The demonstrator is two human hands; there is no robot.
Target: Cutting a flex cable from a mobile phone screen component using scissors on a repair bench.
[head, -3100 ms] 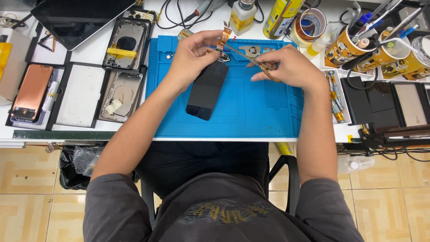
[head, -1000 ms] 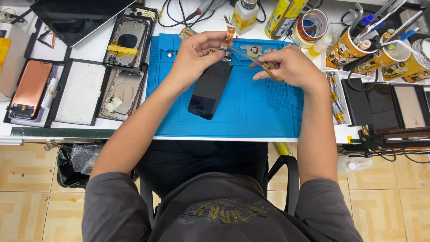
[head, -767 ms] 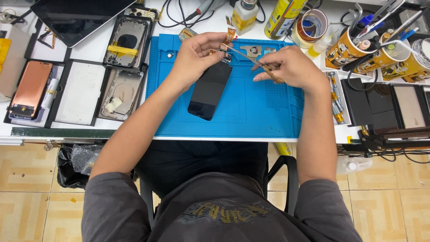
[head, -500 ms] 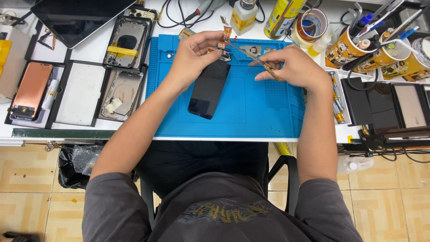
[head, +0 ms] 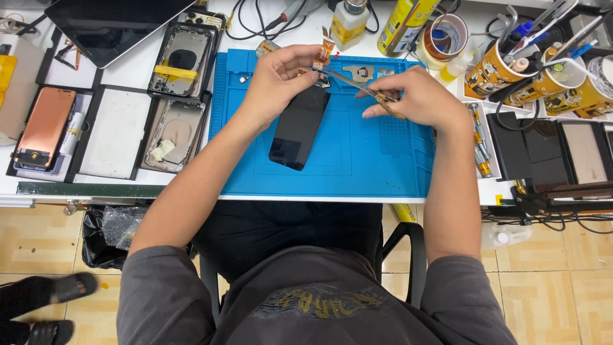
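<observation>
Copper-coloured phone back (head: 43, 128) in black tray, far left of worktop. Left hand (head: 276, 80) pinches glossy black screen (head: 299, 126) by its orange ribbon strip, over blue rubber mat (head: 357, 160). Right hand (head: 416, 97) grips thin metal tweezers (head: 355, 83). Yellow paper cups (head: 495, 70) far right.

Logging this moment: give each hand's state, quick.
Left hand: shut on the black rectangular glass phone screen.
Right hand: shut on slim metal tweezers.

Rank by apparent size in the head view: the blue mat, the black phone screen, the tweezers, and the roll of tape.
1. Blue mat
2. Black phone screen
3. Tweezers and roll of tape look too similar to rank; the tweezers are longer, but thin and partly hidden.
</observation>
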